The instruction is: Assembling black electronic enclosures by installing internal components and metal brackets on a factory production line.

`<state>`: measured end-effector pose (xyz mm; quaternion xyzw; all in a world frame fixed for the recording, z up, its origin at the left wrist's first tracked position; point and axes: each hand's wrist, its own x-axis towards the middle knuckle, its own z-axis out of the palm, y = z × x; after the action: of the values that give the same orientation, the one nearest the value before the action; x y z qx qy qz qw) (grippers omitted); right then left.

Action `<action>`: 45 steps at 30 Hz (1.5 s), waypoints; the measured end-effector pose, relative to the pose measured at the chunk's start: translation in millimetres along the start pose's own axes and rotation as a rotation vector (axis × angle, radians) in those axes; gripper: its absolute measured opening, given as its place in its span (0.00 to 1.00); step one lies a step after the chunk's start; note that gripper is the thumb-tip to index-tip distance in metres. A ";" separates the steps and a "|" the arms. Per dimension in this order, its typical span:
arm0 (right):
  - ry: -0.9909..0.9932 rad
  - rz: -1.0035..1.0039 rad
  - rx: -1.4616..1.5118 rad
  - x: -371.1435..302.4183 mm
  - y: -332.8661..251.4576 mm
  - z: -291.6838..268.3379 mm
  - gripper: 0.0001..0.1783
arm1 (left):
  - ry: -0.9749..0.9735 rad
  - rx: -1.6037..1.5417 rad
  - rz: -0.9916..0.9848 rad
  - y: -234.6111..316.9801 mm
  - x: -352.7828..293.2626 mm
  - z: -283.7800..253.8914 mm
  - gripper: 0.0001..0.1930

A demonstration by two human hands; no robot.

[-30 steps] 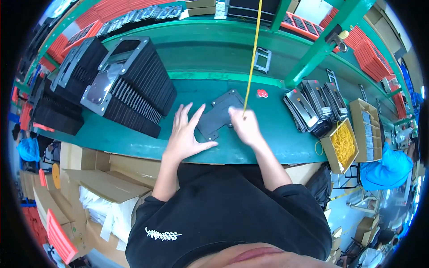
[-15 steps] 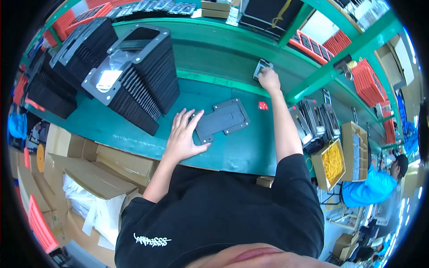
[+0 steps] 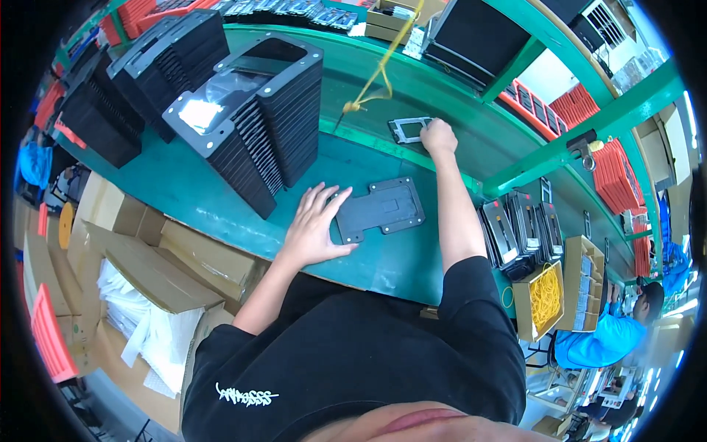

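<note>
A flat black plate (image 3: 383,209) with notched sides and small corner fittings lies on the green bench. At its left end my left hand (image 3: 318,225) rests with fingers and thumb spread; whether the fingertips touch the plate I cannot tell. Farther off, near the upright back panel, my right hand (image 3: 440,138) pinches the right end of a thin metal frame (image 3: 401,130) with a rectangular opening. The frame is held sideways above the green ledge.
Tall stacks of black frames (image 3: 291,118) stand at the left. A yellow cord (image 3: 379,74) hangs down by the back panel. On the right are dark flat panels (image 3: 502,234) and a box of yellow cords (image 3: 545,298). An open carton (image 3: 158,276) sits at lower left.
My right hand has swung the metal frame from upright to sideways, pointing left. The left hand stays by the plate. The view has shifted, and the small red item has gone out of sight.
</note>
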<state>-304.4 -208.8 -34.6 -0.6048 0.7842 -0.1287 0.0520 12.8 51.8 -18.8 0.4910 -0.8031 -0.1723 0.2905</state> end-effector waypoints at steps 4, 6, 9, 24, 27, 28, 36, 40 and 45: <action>-0.004 0.157 -0.044 -2.4 17.5 -13.1 0.18 | -0.018 0.001 0.002 -3.4 2.4 0.1 0.56; -0.041 0.154 0.004 -25.4 20.7 -29.8 0.17 | 0.006 0.007 0.019 -3.9 0.8 2.8 0.58; -0.080 0.139 0.101 -58.5 20.6 -58.3 0.16 | 0.011 -0.032 -0.018 -0.3 0.1 -0.4 0.61; -0.010 -0.260 0.065 -262.8 -41.9 -43.3 0.10 | 0.054 -0.066 -0.008 -3.3 -1.5 7.1 0.55; 0.127 -0.371 0.019 -271.5 -40.8 -41.4 0.10 | 0.024 0.077 0.103 -7.1 -0.7 11.1 0.46; 0.135 -0.348 0.015 -271.2 -38.4 -41.1 0.10 | 0.017 0.054 0.088 -6.7 1.9 10.6 0.42; 0.189 -0.337 0.293 -265.2 42.9 -79.3 0.13 | 0.083 -0.046 0.053 0.3 1.5 7.1 0.42; 0.588 -0.017 -0.195 -279.9 118.8 -96.8 0.17 | 0.118 -0.102 0.023 2.1 10.9 9.2 0.48; 0.414 0.059 -0.159 -300.0 147.6 -120.1 0.16 | 0.163 -0.045 0.042 -1.4 8.1 15.6 0.53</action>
<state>-392.0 131.2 19.5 -0.5444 0.8032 -0.1862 -0.1544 1.0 43.8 -29.2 0.4797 -0.7828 -0.1437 0.3695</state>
